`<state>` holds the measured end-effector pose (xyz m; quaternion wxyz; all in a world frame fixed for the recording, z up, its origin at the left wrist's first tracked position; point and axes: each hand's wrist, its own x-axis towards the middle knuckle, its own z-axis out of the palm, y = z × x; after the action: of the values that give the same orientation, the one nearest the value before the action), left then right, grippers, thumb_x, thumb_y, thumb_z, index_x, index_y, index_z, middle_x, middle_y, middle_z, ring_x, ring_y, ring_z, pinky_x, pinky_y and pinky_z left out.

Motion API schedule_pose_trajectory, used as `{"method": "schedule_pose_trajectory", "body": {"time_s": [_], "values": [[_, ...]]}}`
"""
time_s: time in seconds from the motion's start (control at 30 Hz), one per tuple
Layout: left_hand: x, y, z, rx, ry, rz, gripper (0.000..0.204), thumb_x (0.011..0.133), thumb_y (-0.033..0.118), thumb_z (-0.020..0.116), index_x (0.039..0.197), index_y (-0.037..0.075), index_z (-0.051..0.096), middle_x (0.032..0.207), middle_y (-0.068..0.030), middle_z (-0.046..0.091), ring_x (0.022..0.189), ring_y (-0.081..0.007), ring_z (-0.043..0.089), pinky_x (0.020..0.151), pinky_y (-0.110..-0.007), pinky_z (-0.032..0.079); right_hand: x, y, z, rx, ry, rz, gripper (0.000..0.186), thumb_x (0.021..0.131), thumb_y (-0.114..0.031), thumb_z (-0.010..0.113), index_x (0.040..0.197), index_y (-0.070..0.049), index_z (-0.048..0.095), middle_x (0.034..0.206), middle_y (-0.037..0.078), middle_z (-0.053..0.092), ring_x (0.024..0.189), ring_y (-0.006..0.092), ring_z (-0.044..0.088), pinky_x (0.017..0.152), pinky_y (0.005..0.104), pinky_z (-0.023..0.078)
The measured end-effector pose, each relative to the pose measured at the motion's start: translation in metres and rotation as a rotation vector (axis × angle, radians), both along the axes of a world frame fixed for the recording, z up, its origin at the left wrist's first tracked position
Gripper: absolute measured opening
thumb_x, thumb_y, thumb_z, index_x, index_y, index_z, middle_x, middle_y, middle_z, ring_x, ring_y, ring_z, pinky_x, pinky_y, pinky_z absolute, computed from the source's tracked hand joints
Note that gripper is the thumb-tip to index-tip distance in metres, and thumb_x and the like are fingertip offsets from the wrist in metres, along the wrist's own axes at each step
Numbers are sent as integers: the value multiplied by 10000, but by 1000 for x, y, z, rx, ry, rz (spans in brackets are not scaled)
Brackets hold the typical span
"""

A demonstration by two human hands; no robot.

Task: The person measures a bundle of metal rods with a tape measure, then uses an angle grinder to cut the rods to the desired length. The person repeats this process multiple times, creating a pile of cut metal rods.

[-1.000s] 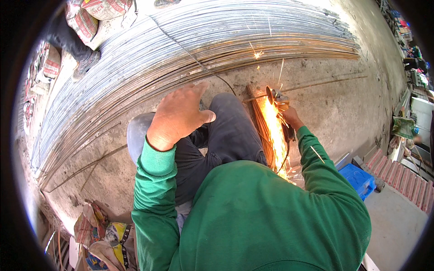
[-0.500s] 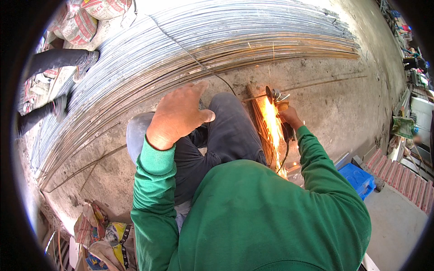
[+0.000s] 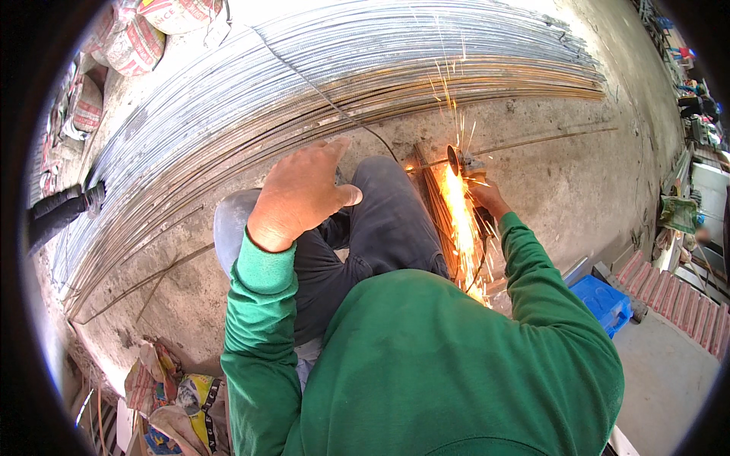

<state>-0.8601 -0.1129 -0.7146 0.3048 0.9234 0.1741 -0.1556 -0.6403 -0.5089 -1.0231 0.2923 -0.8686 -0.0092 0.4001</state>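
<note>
A: Right hand [image 3: 490,196], position and grip?
B: Ahead of the body, to the right of the right knee [image 3: 378,173]. Fingers clamped on an angle grinder [image 3: 473,163]; fingertips partly lost in glare, exact placement cannot be read.

A: Location of the grinder?
B: Low over the concrete floor [image 3: 566,178], at the far end of a bundle of short brown rods [image 3: 439,211]. Its disc [image 3: 454,159] stands on edge against a thin rod [image 3: 547,140], which lies across the bundle and extends well to the right.

A: Sparks [image 3: 461,220]?
B: Dense bright stream from the disc back toward the wearer, along the bundle. Finer streaks fan out on the far side.

A: Left hand [image 3: 300,194]?
B: Palm down, above the left thigh, near the left knee [image 3: 230,220]. Holds nothing visible. Fingers extended, thumb well apart from them. Contact with the leg: cannot tell.

A: Surroundings?
B: Beyond the knees, a broad spread of long rods [image 3: 342,76], grey on the far side, brown on the near side; one dark strand [image 3: 315,89] crosses it. Sacks [image 3: 134,45] at upper left. Another person's leg [image 3: 65,209], dark trouser, at the left rim. Blue case [image 3: 601,302] to the right of the wearer's right sleeve [image 3: 544,270].
</note>
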Motion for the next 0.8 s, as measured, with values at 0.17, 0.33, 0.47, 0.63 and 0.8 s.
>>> {"method": "schedule_pose_trajectory", "body": {"time_s": [0.17, 0.33, 0.47, 0.63, 0.8], "values": [[3, -2, 6, -7, 4, -5, 714, 713, 239, 763, 1346, 39, 502, 1206, -187, 613, 1089, -346, 595, 957, -420, 441, 5, -7, -5, -31, -56, 23, 331, 664, -135, 773, 914, 8, 609, 836, 96, 655, 701, 183, 609, 612, 332, 486], [2, -1, 5, 7, 7, -18, 707, 720, 250, 758, 1344, 38, 503, 1192, -189, 616, 1095, -347, 592, 952, -421, 440, 8, -9, -16, -104, -83, 72, 311, 674, -146, 776, 901, -7, 615, 799, 87, 655, 684, 171, 605, 607, 324, 485], [-1, -1, 0, 13, -43, -9, 688, 723, 245, 744, 1335, 35, 510, 1194, -187, 616, 1102, -346, 588, 947, -421, 442, 10, -13, -16, 35, -18, 65, 248, 706, -145, 738, 878, -3, 631, 782, 97, 659, 660, 189, 608, 597, 337, 488], [-5, 1, -3, 16, -60, -13, 676, 718, 239, 731, 1322, 24, 516, 1193, -189, 616, 1114, -355, 575, 948, -420, 443, 3, -5, -20, 233, -107, 129, 257, 764, -233, 698, 834, 11, 655, 765, 120, 669, 663, 213, 634, 578, 368, 491], [-6, 2, -2, 1, -19, -20, 681, 719, 262, 728, 1320, 25, 516, 1204, -199, 608, 1128, -365, 562, 951, -425, 442, 1, -5, -21, 384, 209, -182, 234, 733, -238, 736, 813, -31, 663, 712, 81, 662, 661, 205, 655, 594, 373, 503]]}}
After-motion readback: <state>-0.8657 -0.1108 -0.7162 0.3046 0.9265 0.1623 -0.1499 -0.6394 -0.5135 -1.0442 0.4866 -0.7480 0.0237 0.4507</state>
